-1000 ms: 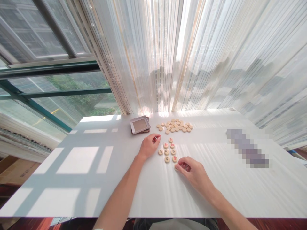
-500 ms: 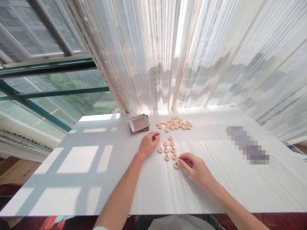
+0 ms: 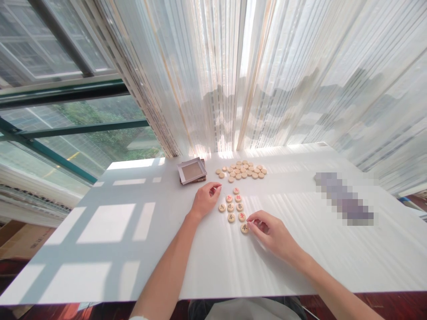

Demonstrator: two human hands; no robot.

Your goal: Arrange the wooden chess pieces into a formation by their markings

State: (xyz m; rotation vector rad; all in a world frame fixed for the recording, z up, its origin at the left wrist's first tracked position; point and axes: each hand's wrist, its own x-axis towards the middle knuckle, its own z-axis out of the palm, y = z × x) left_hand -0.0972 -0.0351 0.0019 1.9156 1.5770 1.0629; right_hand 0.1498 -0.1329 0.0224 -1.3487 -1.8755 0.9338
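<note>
Round wooden Chinese chess pieces lie face up in a small cluster on the white table (image 3: 187, 271), some with red characters and some with black. At its near end, the thumb and fingertips of my right hand (image 3: 271, 231) close on the right edge of a black-lettered Chinese chess piece (image 3: 244, 228). Just above that is a red-lettered piece (image 3: 242, 217). My left hand (image 3: 206, 199) rests left of the cluster, fingers curled and thumb against fingertips, with nothing visible in them. A black-lettered piece (image 3: 222, 207) lies close to its right.
Several plain-side-up pieces (image 3: 245, 170) are gathered farther back. Left of them, a shallow open box (image 3: 192, 170) sits on a darker one. A blurred-out object (image 3: 345, 198) lies on the right. Curtains (image 3: 220, 80) hang behind the table, and a cardboard box (image 3: 25, 242) stands at left.
The view has shifted slightly. The character on the piece at my right fingertips looks turned a little more upright. My left hand stays in place.
</note>
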